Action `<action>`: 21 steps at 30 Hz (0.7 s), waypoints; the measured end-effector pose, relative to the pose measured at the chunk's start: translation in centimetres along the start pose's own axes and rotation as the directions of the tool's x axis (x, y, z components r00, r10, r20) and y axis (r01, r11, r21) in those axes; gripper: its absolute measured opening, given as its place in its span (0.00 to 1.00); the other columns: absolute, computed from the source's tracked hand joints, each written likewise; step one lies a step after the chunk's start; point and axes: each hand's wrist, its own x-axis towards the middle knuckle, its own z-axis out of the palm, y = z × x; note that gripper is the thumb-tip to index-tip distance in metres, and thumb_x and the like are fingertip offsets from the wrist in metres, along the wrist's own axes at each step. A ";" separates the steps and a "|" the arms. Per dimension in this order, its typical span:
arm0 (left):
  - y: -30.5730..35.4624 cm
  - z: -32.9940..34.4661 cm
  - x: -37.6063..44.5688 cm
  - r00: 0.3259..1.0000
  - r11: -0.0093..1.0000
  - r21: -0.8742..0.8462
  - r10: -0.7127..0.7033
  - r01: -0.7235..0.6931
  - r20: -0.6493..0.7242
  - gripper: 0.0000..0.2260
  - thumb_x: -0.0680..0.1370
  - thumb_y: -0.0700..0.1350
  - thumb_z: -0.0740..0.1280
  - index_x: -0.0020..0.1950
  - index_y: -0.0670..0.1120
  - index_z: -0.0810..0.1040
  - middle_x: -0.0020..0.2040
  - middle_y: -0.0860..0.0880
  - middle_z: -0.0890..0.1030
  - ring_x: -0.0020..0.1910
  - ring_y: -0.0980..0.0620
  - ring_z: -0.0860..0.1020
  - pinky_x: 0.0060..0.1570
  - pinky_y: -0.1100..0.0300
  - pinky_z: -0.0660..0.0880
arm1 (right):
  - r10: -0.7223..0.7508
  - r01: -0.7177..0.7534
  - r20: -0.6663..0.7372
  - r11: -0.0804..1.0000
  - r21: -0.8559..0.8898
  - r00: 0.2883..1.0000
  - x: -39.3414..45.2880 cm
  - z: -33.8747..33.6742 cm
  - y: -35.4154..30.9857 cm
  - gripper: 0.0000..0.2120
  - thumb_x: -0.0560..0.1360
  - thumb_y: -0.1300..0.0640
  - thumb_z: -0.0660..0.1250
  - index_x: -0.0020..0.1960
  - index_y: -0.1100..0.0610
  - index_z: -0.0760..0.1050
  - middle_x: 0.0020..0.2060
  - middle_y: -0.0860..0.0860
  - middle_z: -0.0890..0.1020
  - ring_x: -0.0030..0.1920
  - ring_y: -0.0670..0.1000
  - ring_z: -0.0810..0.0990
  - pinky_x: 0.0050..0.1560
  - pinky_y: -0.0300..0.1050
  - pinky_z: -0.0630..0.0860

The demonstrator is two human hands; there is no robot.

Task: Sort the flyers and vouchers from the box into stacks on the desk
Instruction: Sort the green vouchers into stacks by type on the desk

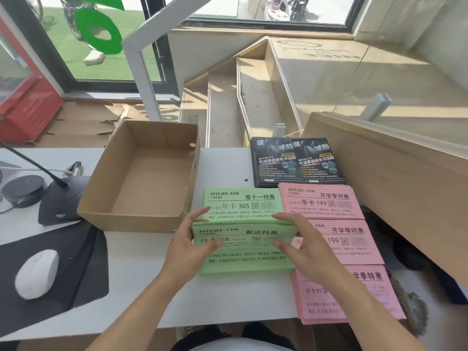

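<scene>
A stack of green vouchers lies near the middle of the white tabletop, and both hands are on it. The left hand holds its left edge, thumb curled over the top sheet and fingers spread along the far left corner. The right hand holds the right edge the same way — thumb on the printed face, fingers bent over the far corner. The top sheets bow up slightly between them.

Just beyond it lies a second green stack, its near edge tucked under the fingertips. To the right, three stacks of pink vouchers run from far to near: the far pink stack, the middle pink stack partly under the right hand, and the near pink stack under the right forearm. Farther still, black flyers sit side by side at the far edge of the tabletop.

Left of the green stacks stands the open cardboard box — only its bare brown floor shows. Farther left are a desk microphone base, and a white mouse on a black mouse pad.
</scene>
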 end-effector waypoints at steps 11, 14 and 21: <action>0.0 0.1 0.3 0.996 0.997 0.072 0.017 -0.011 -0.088 0.17 0.76 0.37 0.74 0.59 0.55 0.78 0.51 0.54 0.85 0.50 0.54 0.83 0.50 0.50 0.82 | 0.138 -0.124 -0.140 0.987 0.104 0.981 0.3 0.5 -0.2 0.26 0.80 0.58 0.68 0.69 0.33 0.65 0.50 0.40 0.81 0.45 0.38 0.81 0.38 0.35 0.77; -0.7 0.2 0.5 0.994 0.970 0.240 -0.007 0.032 -0.106 0.26 0.73 0.42 0.77 0.66 0.60 0.73 0.48 0.52 0.82 0.41 0.59 0.79 0.41 0.62 0.78 | 0.222 -0.220 -0.107 0.975 0.031 0.969 1.1 0.6 0.3 0.27 0.79 0.59 0.70 0.70 0.37 0.66 0.50 0.41 0.78 0.42 0.39 0.81 0.34 0.32 0.76; -1.3 0.9 0.5 0.987 0.928 0.343 -0.117 0.149 -0.111 0.33 0.74 0.44 0.77 0.76 0.56 0.66 0.52 0.56 0.78 0.41 0.59 0.79 0.34 0.70 0.74 | 0.232 -0.265 -0.172 0.943 -0.202 0.957 1.6 2.1 1.6 0.29 0.76 0.54 0.72 0.73 0.42 0.65 0.61 0.43 0.74 0.54 0.45 0.77 0.56 0.49 0.79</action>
